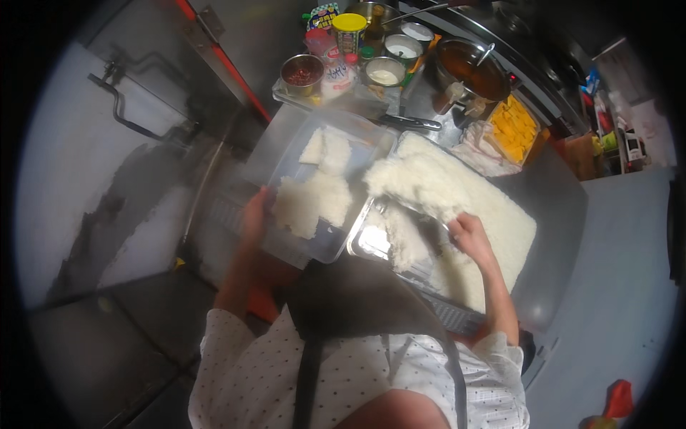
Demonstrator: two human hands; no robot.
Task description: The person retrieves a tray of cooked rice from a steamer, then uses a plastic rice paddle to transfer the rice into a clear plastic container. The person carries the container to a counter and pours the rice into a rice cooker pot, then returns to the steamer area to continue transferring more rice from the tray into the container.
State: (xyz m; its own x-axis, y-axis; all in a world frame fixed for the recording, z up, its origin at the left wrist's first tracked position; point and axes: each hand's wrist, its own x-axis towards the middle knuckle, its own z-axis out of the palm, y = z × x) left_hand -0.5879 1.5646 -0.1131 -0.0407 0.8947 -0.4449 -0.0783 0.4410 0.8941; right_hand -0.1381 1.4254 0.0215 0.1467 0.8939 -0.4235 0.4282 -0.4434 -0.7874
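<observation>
Slabs of what looks like cooked white rice point(327, 195) lie in a translucent plastic tub before me. My left hand point(257, 209) is at the tub's left wall; its blurred fingers are partly hidden there. To the right, a metal tray point(370, 252) holds a broad layer of rice point(498, 214), with part of its bottom bare near me. My right hand point(467, 230) is closed at the near end of a large raised clump of rice point(418, 179); a thin edge shows under the clump, perhaps a flat tool whose handle my fist hides.
A black-handled knife point(412, 123) lies behind the tray. Farther back stand a metal bowl of reddish bits point(302, 75), a yellow-lidded tub point(349, 27), bowls of white contents point(386, 71) and a pan of brown liquid point(471, 67). Yellow pieces point(513, 128) fill a container beside a crumpled cloth point(482, 147).
</observation>
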